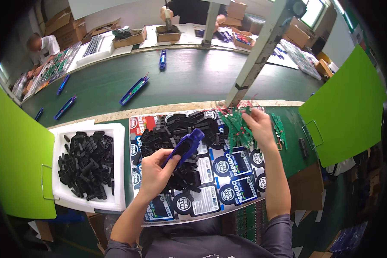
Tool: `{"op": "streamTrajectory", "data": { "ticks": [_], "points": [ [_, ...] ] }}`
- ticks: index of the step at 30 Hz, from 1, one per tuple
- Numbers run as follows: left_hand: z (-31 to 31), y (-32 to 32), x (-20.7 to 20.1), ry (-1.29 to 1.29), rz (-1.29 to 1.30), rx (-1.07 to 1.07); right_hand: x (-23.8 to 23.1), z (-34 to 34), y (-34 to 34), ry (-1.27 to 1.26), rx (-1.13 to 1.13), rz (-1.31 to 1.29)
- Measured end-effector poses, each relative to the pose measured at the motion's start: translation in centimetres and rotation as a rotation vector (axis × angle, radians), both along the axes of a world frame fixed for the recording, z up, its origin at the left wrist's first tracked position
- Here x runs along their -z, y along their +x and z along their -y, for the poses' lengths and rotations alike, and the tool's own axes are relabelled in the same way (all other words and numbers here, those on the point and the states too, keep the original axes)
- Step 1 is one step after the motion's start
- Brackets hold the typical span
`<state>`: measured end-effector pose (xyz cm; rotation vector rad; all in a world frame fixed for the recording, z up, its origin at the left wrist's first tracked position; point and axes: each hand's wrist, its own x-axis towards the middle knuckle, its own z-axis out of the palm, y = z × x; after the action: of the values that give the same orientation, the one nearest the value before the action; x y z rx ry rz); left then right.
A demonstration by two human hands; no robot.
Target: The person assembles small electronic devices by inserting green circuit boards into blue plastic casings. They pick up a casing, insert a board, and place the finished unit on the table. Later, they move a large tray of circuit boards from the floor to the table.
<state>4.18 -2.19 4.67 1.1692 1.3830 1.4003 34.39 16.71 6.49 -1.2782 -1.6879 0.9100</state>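
Observation:
My left hand point(157, 170) is closed round a blue plastic housing point(192, 139), a long shell with a dark hollow inside, held tilted above the work surface. Behind and below it lies a heap of black plastic parts point(189, 122). My right hand point(259, 124) is at the pile of green circuit boards point(236, 129), its thumb and fingers pinched together at the pile's upper edge. A board seems to be between the fingertips, partly hidden by them. Thin red wires point(247, 103) stick out from the pile.
A white foam tray point(119, 167) of black parts stands at left. Beyond, a green conveyor point(180, 77) carries several blue housings point(134, 90). A metal post point(262, 56) rises behind the boards. Lime-green panels point(344, 112) flank both sides. Other people work across the belt.

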Motion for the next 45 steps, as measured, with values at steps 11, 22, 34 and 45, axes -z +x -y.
{"op": "streamTrajectory", "data": {
  "ticks": [11,22,34,45],
  "points": [
    [-0.9,-0.5,0.2,-0.021,0.421,0.128,-7.6,11.5,-8.6,0.195,-0.204,-0.286],
    [-0.7,0.8,-0.1,-0.037,0.541,0.150,-4.3,13.1,-13.5,0.177,-0.286,-0.324],
    [-0.7,0.3,-0.4,-0.035,0.548,0.169,-3.7,13.0,-13.9,0.124,-0.286,-0.320],
    [-0.8,0.5,-0.6,-0.025,0.515,0.175,-3.6,12.9,-13.8,0.126,-0.283,-0.341]
  ]
}}
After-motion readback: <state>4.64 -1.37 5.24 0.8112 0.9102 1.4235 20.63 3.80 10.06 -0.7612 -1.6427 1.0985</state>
